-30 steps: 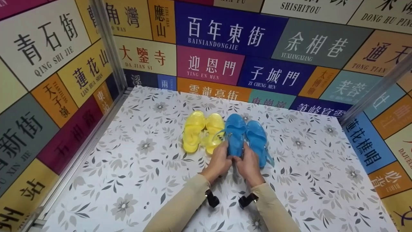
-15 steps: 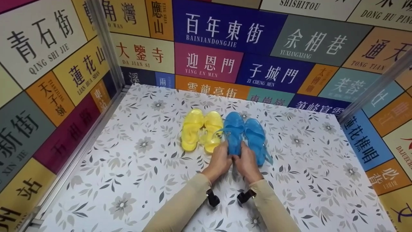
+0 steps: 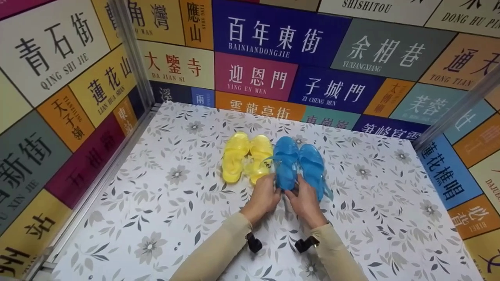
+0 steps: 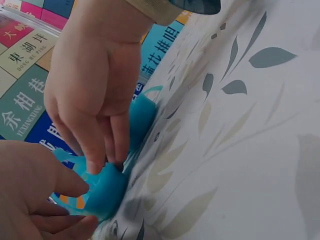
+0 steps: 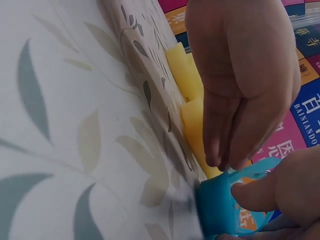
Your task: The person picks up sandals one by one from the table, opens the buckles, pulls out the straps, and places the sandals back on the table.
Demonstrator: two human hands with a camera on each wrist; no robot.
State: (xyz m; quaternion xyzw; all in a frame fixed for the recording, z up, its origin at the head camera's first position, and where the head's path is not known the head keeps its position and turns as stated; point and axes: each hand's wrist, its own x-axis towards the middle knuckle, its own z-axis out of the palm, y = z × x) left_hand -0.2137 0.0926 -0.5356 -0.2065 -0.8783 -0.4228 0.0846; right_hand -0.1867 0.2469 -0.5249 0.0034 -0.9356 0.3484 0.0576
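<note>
A blue jelly sandal (image 3: 285, 177) lies on the floral white surface, toe pointing away. My left hand (image 3: 262, 198) is at the left of its heel and my right hand (image 3: 307, 202) at the right, fingers fairly straight and close to the sandal's sides. The right wrist view shows my right thumb (image 5: 256, 194) at the edge of the sandal's heel (image 5: 216, 206). From the left wrist view, the right fingertips (image 4: 95, 165) reach the heel's upper rim (image 4: 109, 186). Its mate, another blue sandal (image 3: 311, 169), lies just to the right, partly behind my right hand.
Immediately left of the blue pair are two yellow sandals, the outer one (image 3: 234, 164) and the inner one (image 3: 260, 147), whose heel is near my left hand. Walls of coloured street-name panels (image 3: 279, 37) enclose the back and sides. A metal rail (image 3: 140, 58) stands in the left corner.
My hands have loosened and moved slightly apart from each other at the heel, showing more of the blue sandal between them. The sandals have hardly moved.
</note>
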